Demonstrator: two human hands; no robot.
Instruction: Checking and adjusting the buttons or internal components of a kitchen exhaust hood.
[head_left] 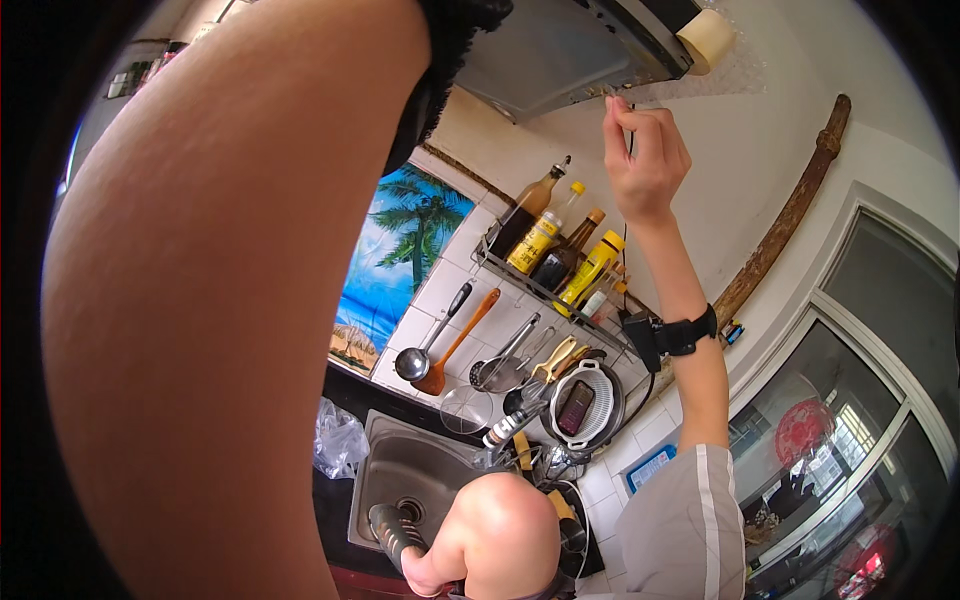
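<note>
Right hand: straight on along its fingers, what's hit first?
Likely the lower edge of the grey hood-like unit, just beyond the right hand; depth is unclear, so they may already touch.

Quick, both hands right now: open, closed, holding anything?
Left hand: out of view, so its state can't be told.
Right hand: closed, fingertips pinched near the range hood; whether anything small is held can't be told.

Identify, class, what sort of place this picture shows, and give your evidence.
Most likely a kitchen: there is a metal sink, a wall rack holding bottles, and a ladle hanging against the tiles.
</note>
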